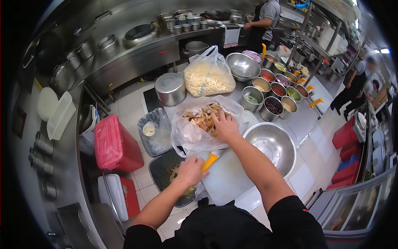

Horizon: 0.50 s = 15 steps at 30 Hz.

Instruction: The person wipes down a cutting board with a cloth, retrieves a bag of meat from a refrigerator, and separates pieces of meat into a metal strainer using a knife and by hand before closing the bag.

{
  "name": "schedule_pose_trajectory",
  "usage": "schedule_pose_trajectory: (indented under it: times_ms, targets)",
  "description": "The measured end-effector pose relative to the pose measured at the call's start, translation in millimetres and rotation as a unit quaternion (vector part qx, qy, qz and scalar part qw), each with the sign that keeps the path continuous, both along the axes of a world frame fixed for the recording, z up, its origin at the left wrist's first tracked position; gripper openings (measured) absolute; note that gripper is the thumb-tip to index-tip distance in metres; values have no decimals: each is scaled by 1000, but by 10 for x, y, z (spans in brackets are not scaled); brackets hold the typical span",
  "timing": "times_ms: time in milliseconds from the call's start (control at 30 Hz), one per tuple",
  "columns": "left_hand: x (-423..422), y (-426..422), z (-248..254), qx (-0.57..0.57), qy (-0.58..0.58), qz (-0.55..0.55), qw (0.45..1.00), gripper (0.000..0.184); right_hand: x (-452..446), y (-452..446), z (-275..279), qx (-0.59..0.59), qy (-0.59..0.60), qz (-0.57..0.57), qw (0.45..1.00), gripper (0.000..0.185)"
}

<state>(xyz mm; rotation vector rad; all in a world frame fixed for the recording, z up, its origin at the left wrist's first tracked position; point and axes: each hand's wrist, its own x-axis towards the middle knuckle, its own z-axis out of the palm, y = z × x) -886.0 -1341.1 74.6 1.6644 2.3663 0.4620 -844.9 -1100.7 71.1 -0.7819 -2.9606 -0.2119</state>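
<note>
My right hand [224, 126] reaches into a clear plastic bag [188, 143], its fingers spread over a heap of brown and cream food pieces [200, 118]. I cannot tell exactly what food they are. At the near edge of the bag is my left hand [191, 171], fingers curled, right beside a yellow-orange handle [210, 162]. Whether it grips the handle or something under the fingers is unclear. A white cutting board [226, 178] lies between my forearms. To its right stands a perforated steel bowl [286, 143].
A bag of pale strips [209, 79] and a lidded steel pot [170, 89] stand behind. Several steel containers of ingredients [272, 107] fill the right side. Two bins [155, 172] and a red tub [116, 143] are at left. Another person [265, 20] works at the back.
</note>
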Motion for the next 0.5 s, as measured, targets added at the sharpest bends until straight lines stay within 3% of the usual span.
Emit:
schedule_pose_trajectory:
  times_ms: [167, 300, 500]
  targets:
    - [149, 78, -399, 47, -33, -24, 998, 49, -40, 51, 176, -97, -27, 29, 994, 70]
    - [316, 18, -205, -56, -73, -15, 996, 61, 0, 36, 53, -125, -15, 14, 992, 62]
    - [325, 14, -194, -91, -82, -9, 992, 67, 65, 259, -141, -218, 144, 32, 965, 55]
